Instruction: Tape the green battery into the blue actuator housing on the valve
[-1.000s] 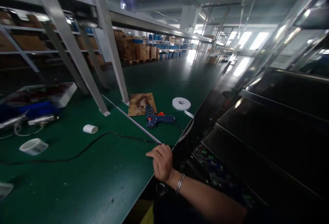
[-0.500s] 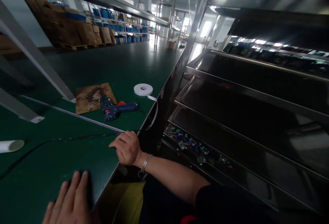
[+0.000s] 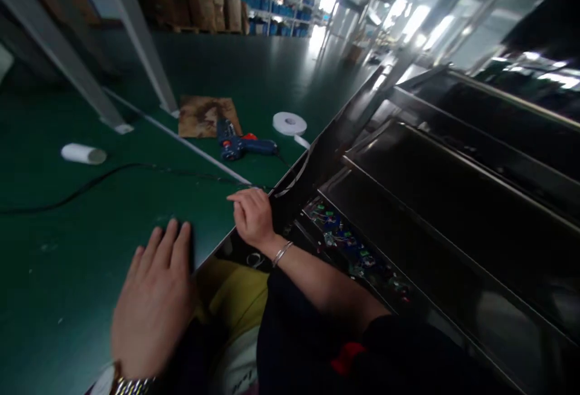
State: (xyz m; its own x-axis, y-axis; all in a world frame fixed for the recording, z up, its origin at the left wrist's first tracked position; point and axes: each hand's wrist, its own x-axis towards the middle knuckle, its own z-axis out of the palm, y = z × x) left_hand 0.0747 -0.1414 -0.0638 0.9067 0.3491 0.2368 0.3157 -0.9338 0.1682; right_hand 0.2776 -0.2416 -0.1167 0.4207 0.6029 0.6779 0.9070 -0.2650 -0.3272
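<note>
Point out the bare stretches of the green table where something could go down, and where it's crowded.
Free: the green table left of the left hand, below the black cable; also the far stretch beyond the white tape roll. Crowded: the edge by the right hand, where the thin rod, cable, blue glue gun and brown board cluster.

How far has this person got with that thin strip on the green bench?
Nothing looks finished. The right hand pinches the near end of the thin strip at the bench edge; the left hand lies flat. The glue gun and tape roll lie untouched.
</note>
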